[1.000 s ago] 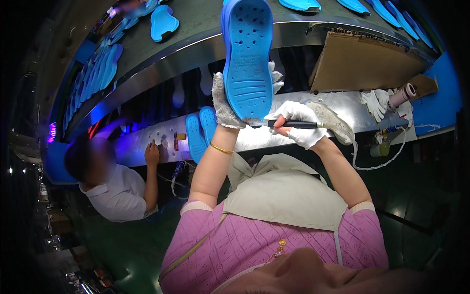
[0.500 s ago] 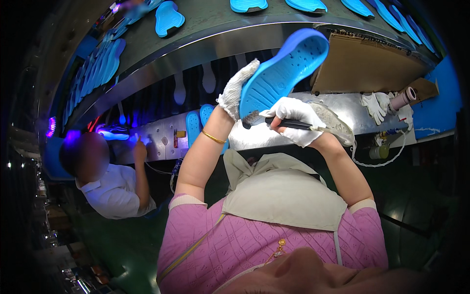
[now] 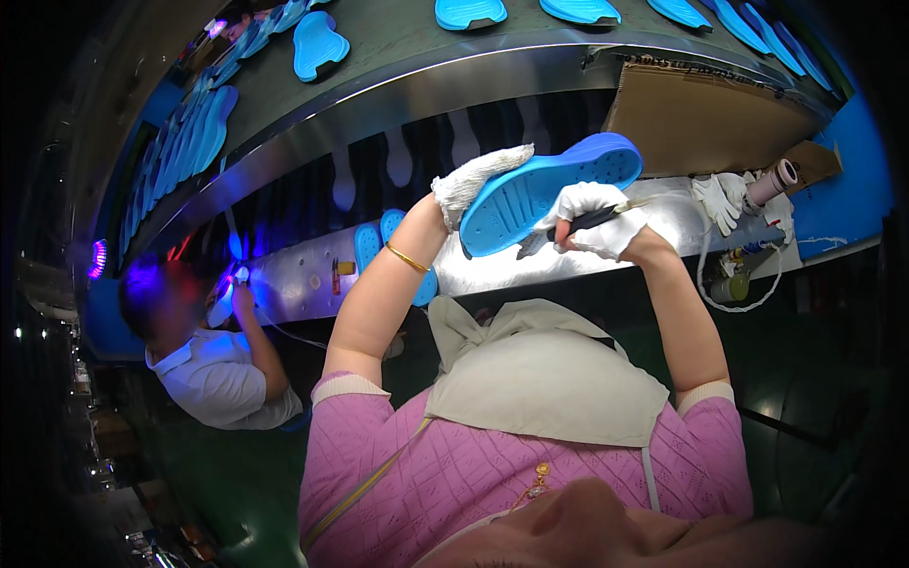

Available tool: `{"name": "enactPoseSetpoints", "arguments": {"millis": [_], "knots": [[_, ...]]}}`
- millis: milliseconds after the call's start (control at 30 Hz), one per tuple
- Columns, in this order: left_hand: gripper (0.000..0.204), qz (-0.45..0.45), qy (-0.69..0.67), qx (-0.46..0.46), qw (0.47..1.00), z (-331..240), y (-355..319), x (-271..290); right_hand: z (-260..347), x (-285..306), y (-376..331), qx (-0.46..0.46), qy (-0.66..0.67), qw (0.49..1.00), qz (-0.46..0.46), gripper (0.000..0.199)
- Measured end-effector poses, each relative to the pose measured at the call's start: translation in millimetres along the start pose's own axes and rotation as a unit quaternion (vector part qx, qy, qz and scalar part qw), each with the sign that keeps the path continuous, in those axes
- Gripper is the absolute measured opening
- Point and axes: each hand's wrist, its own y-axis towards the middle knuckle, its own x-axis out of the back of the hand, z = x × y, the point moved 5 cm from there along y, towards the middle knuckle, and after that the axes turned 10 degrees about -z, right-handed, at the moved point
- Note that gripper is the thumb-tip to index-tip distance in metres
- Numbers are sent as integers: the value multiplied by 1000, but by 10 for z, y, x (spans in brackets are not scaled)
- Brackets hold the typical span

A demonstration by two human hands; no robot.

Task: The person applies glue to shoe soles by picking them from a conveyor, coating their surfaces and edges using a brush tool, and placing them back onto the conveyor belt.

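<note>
My left hand (image 3: pixel 481 182), in a white knit glove, grips the edge of a blue shoe sole (image 3: pixel 511 210) and holds it up above the metal ledge. The sole lies tilted, its grooved and dotted face toward me. Closed around the dark handle of a brush (image 3: pixel 597 217) is my right hand (image 3: pixel 606 237), in a white glove with bare fingertips. That hand is at the sole's near right edge and covers part of it. Most of the bristle end is hard to make out.
A conveyor belt (image 3: pixel 398 43) carrying blue soles (image 3: pixel 320 45) runs behind the metal ledge (image 3: pixel 303 275). More soles (image 3: pixel 367 246) sit beside my left forearm. At right are cardboard (image 3: pixel 710 118), spare gloves (image 3: pixel 721 203) and a pink tube (image 3: pixel 775 182). A co-worker (image 3: pixel 227 369) works at left.
The sole has been lowered and turned from steeply upright to nearly level. My right hand with the brush has moved slightly right, away from the sole's left end. The co-worker's hand moved left.
</note>
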Motion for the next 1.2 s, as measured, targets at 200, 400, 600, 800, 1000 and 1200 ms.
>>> {"name": "enactPoseSetpoints", "arguments": {"millis": [200,400,600,800,1000,1200], "knots": [[52,38,-22,49,998,23,4,19,-42,145,-74,-16,50,996,-68,13],[68,131,-289,-72,946,194,1,-104,-119,32,-196,-86,305,920,-229,11],[85,133,-348,-101,922,445,47,-75,153,-399,-250,29,146,975,-165,9],[77,20,-330,-101,939,565,-30,-50,26,-90,-145,88,164,917,-353,15],[76,123,-384,-92,910,550,-83,-76,113,-298,-148,-13,246,955,-163,12],[77,204,-446,-44,870,647,-268,-150,-357,324,162,-97,188,951,-227,13]]}}
